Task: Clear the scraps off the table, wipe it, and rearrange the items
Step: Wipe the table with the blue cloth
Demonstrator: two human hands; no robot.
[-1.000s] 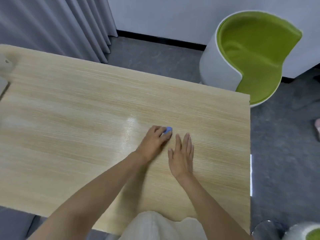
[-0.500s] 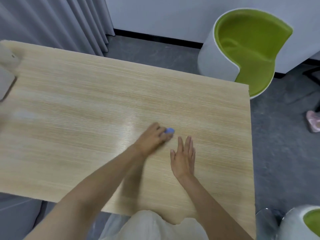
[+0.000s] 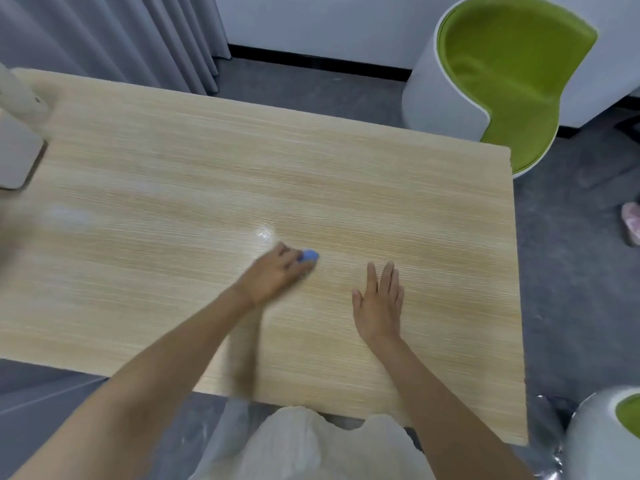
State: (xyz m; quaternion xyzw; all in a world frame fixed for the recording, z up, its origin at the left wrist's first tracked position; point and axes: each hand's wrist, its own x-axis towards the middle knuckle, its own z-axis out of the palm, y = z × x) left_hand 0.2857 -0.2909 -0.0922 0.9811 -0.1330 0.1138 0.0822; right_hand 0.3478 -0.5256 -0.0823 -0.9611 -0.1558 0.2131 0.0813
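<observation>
Near the middle of the frame the left hand (image 3: pixel 277 273) grips a small blue wiping pad (image 3: pixel 309 255) pressed to the tabletop (image 3: pixel 173 161); right hand (image 3: pixel 379 303) lies flat, fingers straight. No scraps visible, so looks like mid-wipe. Rearranging the beige stuff (image 3: pixel 17 157) at upper left is probably what's left.

Bare hands (image 3: pixel 379 306) and forearms (image 3: pixel 450 403); a loose cream-white garment (image 3: pixel 311 448).

Grey curtains (image 3: pixel 121 39) upper left; white wall (image 3: pixel 329 22) top centre; grey floor (image 3: pixel 571 271) right; green-seated white chair (image 3: pixel 512 64) upper right.
</observation>
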